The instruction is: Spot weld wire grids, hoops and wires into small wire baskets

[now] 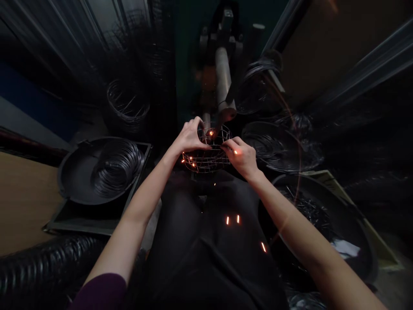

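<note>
The rounded, open-mesh metal-wire basket (206, 162) lies between both hands, long axis left to right, below the grey cylindrical metal machine arm (223, 69). The left hand (191, 137), nearer the glowing orange spot (211, 133), holds the mesh in a broad curved grasp; the right hand (242, 157) pinches thin wire. From here, dimness obscures exact fingertip contact.
</note>
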`<state>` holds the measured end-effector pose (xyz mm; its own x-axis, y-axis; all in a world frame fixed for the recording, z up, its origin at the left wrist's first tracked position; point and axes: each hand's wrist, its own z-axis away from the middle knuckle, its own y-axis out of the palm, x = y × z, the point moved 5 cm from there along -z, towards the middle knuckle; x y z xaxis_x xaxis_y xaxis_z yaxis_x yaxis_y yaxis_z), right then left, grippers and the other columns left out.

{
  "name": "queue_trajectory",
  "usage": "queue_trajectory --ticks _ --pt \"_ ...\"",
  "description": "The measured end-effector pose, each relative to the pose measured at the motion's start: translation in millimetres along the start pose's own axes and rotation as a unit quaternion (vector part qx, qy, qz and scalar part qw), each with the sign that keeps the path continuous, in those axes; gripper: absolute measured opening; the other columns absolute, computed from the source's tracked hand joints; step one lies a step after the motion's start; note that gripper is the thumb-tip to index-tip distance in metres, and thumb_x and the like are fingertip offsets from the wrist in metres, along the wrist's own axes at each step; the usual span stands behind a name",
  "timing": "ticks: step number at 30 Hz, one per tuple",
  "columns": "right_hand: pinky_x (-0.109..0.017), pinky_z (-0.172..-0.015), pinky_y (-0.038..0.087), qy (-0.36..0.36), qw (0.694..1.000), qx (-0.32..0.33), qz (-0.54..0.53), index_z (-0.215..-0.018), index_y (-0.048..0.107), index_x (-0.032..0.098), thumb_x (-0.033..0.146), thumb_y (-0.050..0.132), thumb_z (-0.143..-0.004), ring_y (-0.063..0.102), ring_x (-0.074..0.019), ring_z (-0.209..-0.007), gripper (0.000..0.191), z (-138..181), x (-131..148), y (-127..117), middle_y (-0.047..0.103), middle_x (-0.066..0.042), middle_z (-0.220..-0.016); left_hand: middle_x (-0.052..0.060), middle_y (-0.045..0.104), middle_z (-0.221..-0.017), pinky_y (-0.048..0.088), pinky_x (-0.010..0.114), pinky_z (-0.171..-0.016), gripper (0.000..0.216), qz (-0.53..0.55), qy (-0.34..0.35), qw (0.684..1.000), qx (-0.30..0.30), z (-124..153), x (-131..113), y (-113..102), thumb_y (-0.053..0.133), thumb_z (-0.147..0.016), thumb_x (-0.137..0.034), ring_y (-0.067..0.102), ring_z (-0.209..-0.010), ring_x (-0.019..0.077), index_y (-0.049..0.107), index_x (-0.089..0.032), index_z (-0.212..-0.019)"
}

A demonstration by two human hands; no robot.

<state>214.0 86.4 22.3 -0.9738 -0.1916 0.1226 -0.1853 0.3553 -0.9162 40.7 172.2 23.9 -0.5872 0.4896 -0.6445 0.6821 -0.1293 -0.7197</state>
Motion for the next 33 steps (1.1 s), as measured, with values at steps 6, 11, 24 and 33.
queue_trajectory --ticks 6,11,24,33 --pt "-0.026 -0.054 0.027 0.033 0.999 0.011 0.017 -0.099 0.07 0.022 0.033 0.052 -0.095 0.054 -0.0134 -0.07 0.022 -23 -3 6 0.066 -0.004 -0.098 0.009 0.06 -0.103 0.047 0.048 -0.093 0.072 0.008 -0.015 1.0 0.006 -24 3 -1 0.091 -0.048 -0.037 0.058 -0.106 0.0342 0.051 -0.018 -0.105" --pt "-0.028 -0.068 0.044 0.036 0.997 -0.026 -0.062 -0.108 0.069 0.02 0.035 0.054 -0.092 0.063 -0.0192 -0.084 0.026 -7 -15 -14 0.068 -0.008 -0.101 0.012 0.055 -0.125 0.043 0.049 -0.105 0.09 0.098 0.018 0.995 0.017 -17 27 -7 0.091 -0.047 -0.043 0.054 -0.121 0.0332 0.047 -0.019 -0.121" --pt "-0.048 -0.07 0.055 0.438 0.828 0.338 -0.092 -0.048 0.056 0.031 0.056 0.059 -0.051 0.071 -0.0364 -0.071 0.026 350 -212 30 0.064 -0.003 -0.054 0.022 0.036 -0.147 0.046 0.043 -0.104 0.116 0.29 -0.064 0.954 -0.033 49 115 52 0.082 -0.054 -0.061 0.042 -0.14 0.0271 0.015 -0.025 -0.141" --pt "-0.056 -0.074 0.051 0.45 0.843 0.291 -0.048 -0.053 0.055 0.035 0.047 0.051 -0.049 0.069 -0.0427 -0.073 0.013 361 -231 11 0.067 -0.01 -0.06 0.014 0.048 -0.134 0.044 0.042 -0.106 0.103 0.239 -0.016 0.965 -0.104 73 89 10 0.086 -0.052 -0.053 0.052 -0.129 0.0245 0.025 -0.027 -0.131"
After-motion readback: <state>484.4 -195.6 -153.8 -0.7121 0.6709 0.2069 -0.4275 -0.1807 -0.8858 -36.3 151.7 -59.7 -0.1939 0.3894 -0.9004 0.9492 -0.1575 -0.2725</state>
